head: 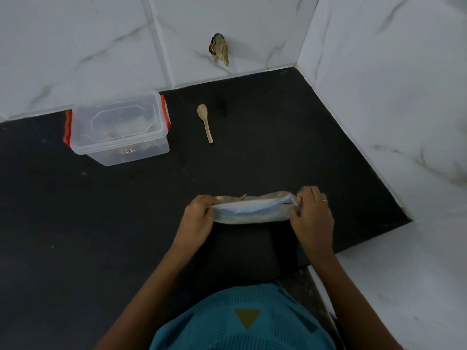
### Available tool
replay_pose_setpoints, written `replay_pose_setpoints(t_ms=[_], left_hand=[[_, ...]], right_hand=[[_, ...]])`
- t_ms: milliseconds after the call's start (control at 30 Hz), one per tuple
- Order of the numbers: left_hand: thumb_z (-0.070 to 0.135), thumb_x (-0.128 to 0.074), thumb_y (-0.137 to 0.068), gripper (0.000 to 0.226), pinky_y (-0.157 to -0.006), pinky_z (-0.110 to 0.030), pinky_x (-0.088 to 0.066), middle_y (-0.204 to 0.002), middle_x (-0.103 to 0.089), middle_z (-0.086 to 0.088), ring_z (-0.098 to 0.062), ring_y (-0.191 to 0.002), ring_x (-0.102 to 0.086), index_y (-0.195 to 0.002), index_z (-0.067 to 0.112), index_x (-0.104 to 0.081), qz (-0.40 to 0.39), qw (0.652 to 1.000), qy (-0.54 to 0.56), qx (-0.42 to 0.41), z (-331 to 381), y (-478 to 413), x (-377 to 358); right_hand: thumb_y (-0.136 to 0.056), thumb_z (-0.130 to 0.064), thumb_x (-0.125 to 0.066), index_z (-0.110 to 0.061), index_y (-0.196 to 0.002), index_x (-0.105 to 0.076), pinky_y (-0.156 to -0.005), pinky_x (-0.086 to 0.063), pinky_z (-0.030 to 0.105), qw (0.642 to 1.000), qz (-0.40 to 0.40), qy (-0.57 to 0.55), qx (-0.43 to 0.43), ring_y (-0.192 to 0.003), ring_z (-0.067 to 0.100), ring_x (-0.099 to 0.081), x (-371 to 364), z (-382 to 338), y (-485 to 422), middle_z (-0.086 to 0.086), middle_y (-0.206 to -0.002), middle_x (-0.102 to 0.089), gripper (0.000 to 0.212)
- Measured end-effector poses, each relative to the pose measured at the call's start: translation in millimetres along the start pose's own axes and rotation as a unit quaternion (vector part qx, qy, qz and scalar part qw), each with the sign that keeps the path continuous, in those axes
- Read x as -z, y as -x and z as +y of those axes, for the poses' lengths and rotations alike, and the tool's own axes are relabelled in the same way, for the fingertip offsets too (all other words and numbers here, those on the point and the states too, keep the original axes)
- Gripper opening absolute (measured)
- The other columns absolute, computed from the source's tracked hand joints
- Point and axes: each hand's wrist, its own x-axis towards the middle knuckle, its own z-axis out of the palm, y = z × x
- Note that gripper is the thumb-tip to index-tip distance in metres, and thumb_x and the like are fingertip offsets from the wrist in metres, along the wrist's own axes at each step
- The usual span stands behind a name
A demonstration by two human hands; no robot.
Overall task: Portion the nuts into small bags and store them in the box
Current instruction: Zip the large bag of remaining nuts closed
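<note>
As it stretches between the left hand (198, 218) and right hand (312, 213), the plastic bag (252, 210) has fingers (307, 194) clamped on each end, well nearer and right of the lidded box (118, 127); a wooden spoon (204, 125) lies right of that box.

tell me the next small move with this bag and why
Probably press the top edge of the plastic bag shut toward the right hand, where a small gap shows. The left hand pinches the other end; the wooden spoon lies aside and the box is lidded.
</note>
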Motion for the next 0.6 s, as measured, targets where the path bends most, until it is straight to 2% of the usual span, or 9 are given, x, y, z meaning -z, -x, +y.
replay_pose_setpoints(t_ms=[67, 133, 167, 233, 300, 400, 467, 600], left_hand=[[0.001, -0.042, -0.094, 0.029, -0.088, -0.016, -0.039, -0.127, -0.051, -0.007, -0.005, -0.105, -0.046, -0.117, 0.007, -0.057, -0.019, 1.0, 0.006, 0.004, 1.2, 1.3, -0.1], [0.003, -0.041, -0.095, 0.029, -0.092, -0.02, -0.04, -0.127, -0.049, -0.005, -0.006, -0.106, -0.045, -0.12, 0.008, -0.055, -0.041, 0.999, 0.014, 0.005, 2.7, 3.1, -0.3], [0.003, -0.041, -0.095, 0.028, -0.093, -0.023, -0.042, -0.125, -0.049, -0.004, -0.007, -0.107, -0.046, -0.118, 0.009, -0.056, -0.044, 0.999, 0.02, 0.006, 3.1, 4.1, -0.8], [0.004, -0.044, -0.093, 0.023, -0.092, -0.032, -0.049, -0.118, -0.045, 0.002, -0.012, -0.107, -0.051, -0.109, 0.016, -0.056, -0.014, 0.999, 0.047, 0.017, 2.5, 6.7, -1.7], [0.006, -0.051, -0.09, 0.018, -0.084, -0.035, -0.053, -0.113, -0.042, 0.004, -0.013, -0.099, -0.054, -0.097, 0.022, -0.051, 0.029, 0.996, 0.074, 0.047, 2.3, 8.5, -1.4], [0.007, -0.056, -0.087, 0.019, -0.074, -0.025, -0.052, -0.107, -0.046, 0.0, -0.012, -0.087, -0.055, -0.086, 0.025, -0.047, 0.044, 0.993, 0.071, 0.077, 2.0, 8.7, -1.9], [0.008, -0.056, -0.088, 0.015, -0.066, -0.015, -0.045, -0.105, -0.045, 0.002, -0.007, -0.082, -0.052, -0.088, 0.021, -0.05, 0.047, 0.995, 0.061, 0.063, 4.4, 8.7, -2.7], [0.009, -0.054, -0.089, 0.011, -0.062, -0.01, -0.042, -0.106, -0.044, 0.003, -0.002, -0.081, -0.049, -0.092, 0.019, -0.055, 0.058, 0.996, 0.05, 0.039, 9.6, 8.0, -3.0]], right_hand=[[-0.081, -0.003, -0.059, -0.01, -0.098, -0.051, -0.065, -0.032, 0.018, 0.997, -0.023, -0.064, -0.048, -0.084, 0.008, -0.043, -1.7, 2.8, -0.6, -0.003, -0.102, -0.038, 0.021], [-0.081, -0.002, -0.06, -0.012, -0.093, -0.052, -0.059, -0.031, 0.011, 0.985, -0.052, -0.132, -0.099, -0.073, 0.003, -0.044, -1.9, 9.3, -5.4, 0.0, -0.102, -0.042, 0.017], [-0.081, -0.001, -0.06, -0.012, -0.087, -0.053, -0.058, -0.031, 0.011, 0.984, -0.06, -0.131, -0.106, -0.07, 0.003, -0.043, -1.7, 12.4, -7.7, 0.003, -0.098, -0.044, 0.013], [-0.081, 0.001, -0.059, -0.01, -0.081, -0.055, -0.057, -0.031, 0.011, 0.98, -0.074, -0.145, -0.113, -0.069, 0.004, -0.043, -2.2, 15.6, -9.7, 0.005, -0.093, -0.046, 0.012], [-0.079, 0.006, -0.059, -0.008, -0.081, -0.056, -0.058, -0.034, 0.01, 0.975, -0.069, -0.177, -0.114, -0.074, 0.009, -0.046, -0.8, 16.1, -8.6, 0.006, -0.092, -0.047, 0.014], [-0.078, 0.006, -0.061, -0.011, -0.082, -0.055, -0.062, -0.037, 0.01, 0.974, -0.024, -0.194, -0.115, -0.074, 0.008, -0.048, 1.6, 14.8, -5.3, 0.004, -0.095, -0.047, 0.018], [-0.08, 0.003, -0.06, -0.012, -0.084, -0.053, -0.062, -0.036, 0.009, 0.982, 0.007, -0.162, -0.096, -0.072, 0.003, -0.046, 0.8, 11.7, -3.0, 0.001, -0.097, -0.044, 0.017], [-0.084, 0.001, -0.056, -0.007, -0.09, -0.053, -0.057, -0.035, 0.009, 0.99, 0.029, -0.114, -0.079, -0.066, 0.001, -0.042, -4.3, 7.6, -2.0, -0.001, -0.099, -0.041, 0.01]])
